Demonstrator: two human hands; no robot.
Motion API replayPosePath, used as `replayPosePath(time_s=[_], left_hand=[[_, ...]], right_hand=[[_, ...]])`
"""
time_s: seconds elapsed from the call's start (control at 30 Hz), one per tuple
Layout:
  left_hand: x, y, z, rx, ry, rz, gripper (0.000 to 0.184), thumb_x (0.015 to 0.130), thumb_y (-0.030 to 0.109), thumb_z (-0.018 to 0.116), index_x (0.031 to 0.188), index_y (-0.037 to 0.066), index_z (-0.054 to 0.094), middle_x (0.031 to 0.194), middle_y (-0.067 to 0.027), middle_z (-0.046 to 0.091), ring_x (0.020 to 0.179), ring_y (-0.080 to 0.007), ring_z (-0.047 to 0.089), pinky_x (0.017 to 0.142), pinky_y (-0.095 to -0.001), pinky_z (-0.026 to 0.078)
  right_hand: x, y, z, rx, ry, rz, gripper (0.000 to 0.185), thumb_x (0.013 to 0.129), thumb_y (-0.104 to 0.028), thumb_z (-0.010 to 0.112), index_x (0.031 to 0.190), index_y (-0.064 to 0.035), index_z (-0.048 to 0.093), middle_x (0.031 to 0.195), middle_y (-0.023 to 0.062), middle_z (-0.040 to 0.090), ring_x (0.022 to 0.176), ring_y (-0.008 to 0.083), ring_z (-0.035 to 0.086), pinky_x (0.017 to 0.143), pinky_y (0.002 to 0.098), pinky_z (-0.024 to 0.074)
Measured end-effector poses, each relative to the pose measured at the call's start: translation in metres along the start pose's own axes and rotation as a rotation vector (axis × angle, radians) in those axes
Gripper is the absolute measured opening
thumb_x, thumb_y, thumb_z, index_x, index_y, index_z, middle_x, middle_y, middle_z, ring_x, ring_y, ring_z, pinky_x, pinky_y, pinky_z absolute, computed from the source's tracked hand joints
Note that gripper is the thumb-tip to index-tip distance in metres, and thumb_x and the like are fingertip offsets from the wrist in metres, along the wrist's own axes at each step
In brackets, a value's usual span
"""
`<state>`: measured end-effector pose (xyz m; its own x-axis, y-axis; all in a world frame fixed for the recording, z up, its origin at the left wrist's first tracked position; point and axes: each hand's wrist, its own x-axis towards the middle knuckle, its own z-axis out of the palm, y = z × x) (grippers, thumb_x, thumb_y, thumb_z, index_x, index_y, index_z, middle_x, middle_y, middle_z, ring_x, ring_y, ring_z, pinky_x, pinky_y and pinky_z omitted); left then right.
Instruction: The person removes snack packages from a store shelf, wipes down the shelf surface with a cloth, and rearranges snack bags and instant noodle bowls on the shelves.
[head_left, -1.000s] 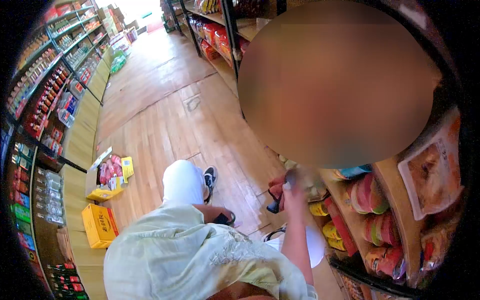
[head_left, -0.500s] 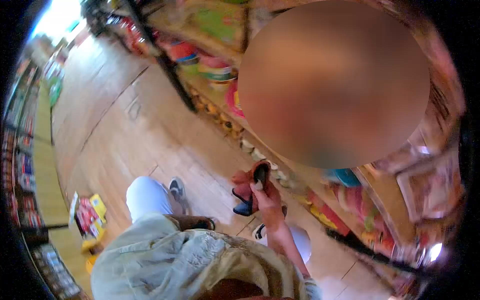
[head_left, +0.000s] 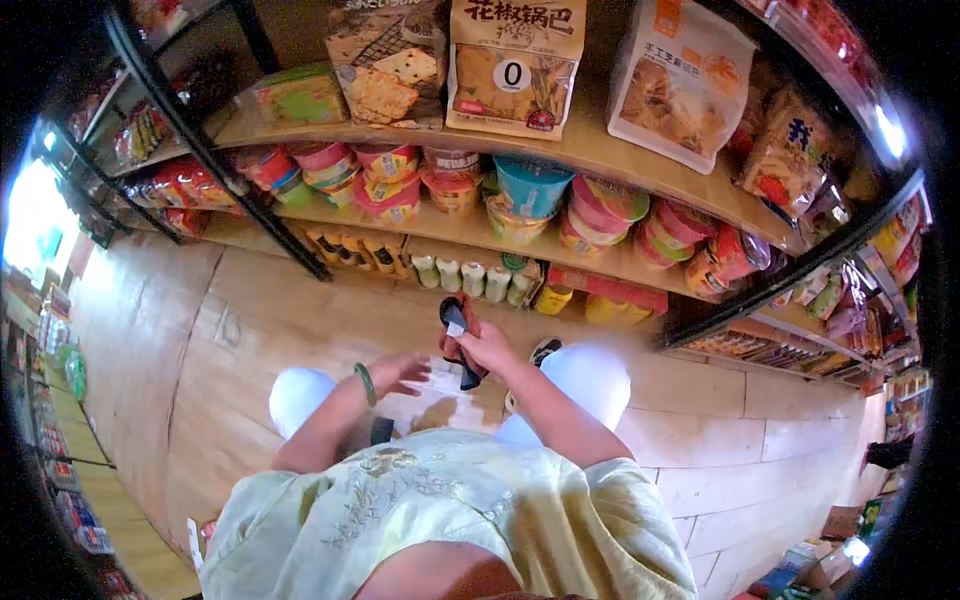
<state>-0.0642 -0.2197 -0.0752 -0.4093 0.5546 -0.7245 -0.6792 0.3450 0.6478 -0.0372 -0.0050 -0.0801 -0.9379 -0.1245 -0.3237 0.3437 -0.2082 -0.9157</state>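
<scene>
Holding a red and black thing (head_left: 452, 315) tight in the right hand (head_left: 487, 347), up above the wood floor (head_left: 700, 430) and by the shelves (head_left: 585, 150) of snack bags (head_left: 515, 85) and tubs (head_left: 527, 187), with the left hand (head_left: 398, 376) near it, spread wide.

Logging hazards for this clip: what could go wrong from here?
1. Drop: only the right grip holds the dark item; the left grip is open and apart from it, so a slip could send it to the floor.
2. Knock: a forward swing might catch the low row of pale bottles, though depth is hard to judge.
</scene>
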Motion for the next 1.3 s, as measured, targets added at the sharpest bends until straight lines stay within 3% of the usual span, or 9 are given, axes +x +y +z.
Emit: replayPosePath(time_s=[0.17,0.33,0.6,0.67,0.8,0.87,0.93,1.0,1.3], left_hand=[[-0.036,0.027,0.034,-0.304,-0.153,0.071,0.047,0.083,0.049,0.045,0.115,0.014,0.048,0.112,-0.0060,0.053,0.103,-0.0240,0.049,0.083,-0.0480,0.044],[-0.016,0.030,0.061,-0.906,-0.223,0.492,0.033,0.086,0.037,0.045,0.104,0.011,0.054,0.098,-0.0041,0.059,0.093,-0.0189,0.054,0.081,-0.0371,0.045],[-0.057,0.079,0.031,-0.714,-0.647,0.233,0.029,0.083,0.030,0.051,0.098,0.005,0.056,0.099,-0.0112,0.059,0.089,-0.0232,0.057,0.080,-0.0360,0.047],[-0.026,0.076,0.003,-0.673,-0.556,0.175,0.030,0.083,0.027,0.051,0.100,0.002,0.055,0.102,-0.0134,0.058,0.088,-0.0228,0.058,0.078,-0.0347,0.049],[-0.050,0.104,-0.014,-0.541,-0.917,0.294,0.026,0.084,0.022,0.051,0.100,0.002,0.055,0.095,-0.0119,0.061,0.082,-0.0181,0.060,0.074,-0.0306,0.051],[-0.051,0.099,-0.019,-0.674,-0.640,0.309,0.023,0.083,0.021,0.053,0.096,0.002,0.058,0.089,-0.0100,0.062,0.075,-0.0157,0.060,0.069,-0.0288,0.050],[-0.021,0.088,-0.034,-0.167,-0.116,0.506,0.021,0.085,0.019,0.049,0.095,0.005,0.061,0.089,-0.0060,0.061,0.076,-0.0126,0.058,0.069,-0.0255,0.047],[-0.006,0.080,-0.042,-0.133,0.073,0.555,0.021,0.085,0.019,0.048,0.096,0.006,0.060,0.090,-0.0040,0.061,0.080,-0.0117,0.056,0.072,-0.0246,0.045],[-0.029,0.088,-0.044,-0.056,0.150,0.644,0.024,0.084,0.020,0.049,0.098,0.002,0.058,0.093,-0.0042,0.060,0.084,-0.0121,0.056,0.078,-0.0252,0.043]], right_hand=[[-0.066,-0.059,0.044,-0.552,0.036,-0.174,0.036,0.076,-0.023,0.058,0.103,0.0007,0.051,0.091,0.0115,0.059,0.076,0.0203,0.057,0.072,0.0312,0.0455],[-0.079,-0.053,0.047,-0.975,-0.049,-0.513,0.049,0.074,-0.030,0.060,0.111,-0.0017,0.044,0.101,0.0156,0.052,0.090,0.0256,0.052,0.079,0.0344,0.0425],[-0.073,-0.101,0.073,-0.720,-0.237,-0.380,0.033,0.080,-0.021,0.058,0.104,-0.0012,0.049,0.096,0.0124,0.051,0.086,0.0213,0.052,0.075,0.0295,0.0435],[-0.063,-0.100,0.077,-0.704,-0.259,-0.281,0.031,0.081,-0.018,0.057,0.106,-0.0013,0.049,0.101,0.0122,0.050,0.090,0.0210,0.051,0.078,0.0289,0.0425],[-0.048,-0.091,0.073,-0.838,-0.147,-0.498,0.027,0.082,-0.014,0.055,0.106,-0.0019,0.051,0.106,0.0116,0.049,0.100,0.0186,0.047,0.082,0.0276,0.0400],[-0.044,-0.101,0.074,-0.760,-0.168,-0.448,0.026,0.083,-0.013,0.055,0.106,-0.0021,0.052,0.105,0.0102,0.050,0.097,0.0168,0.050,0.081,0.0264,0.0407],[-0.042,-0.111,0.070,-0.735,-0.104,-0.225,0.025,0.083,-0.010,0.053,0.107,-0.0022,0.052,0.102,0.0077,0.053,0.092,0.0146,0.053,0.078,0.0243,0.0417],[-0.032,-0.106,0.060,-0.727,-0.105,-0.346,0.024,0.084,-0.009,0.052,0.107,-0.0017,0.052,0.100,0.0063,0.054,0.086,0.0130,0.055,0.075,0.0235,0.0435],[-0.014,-0.142,0.083,-0.465,0.065,-0.255,0.020,0.085,-0.005,0.050,0.104,-0.0010,0.053,0.087,0.0053,0.058,0.080,0.0108,0.056,0.074,0.0232,0.0441]])
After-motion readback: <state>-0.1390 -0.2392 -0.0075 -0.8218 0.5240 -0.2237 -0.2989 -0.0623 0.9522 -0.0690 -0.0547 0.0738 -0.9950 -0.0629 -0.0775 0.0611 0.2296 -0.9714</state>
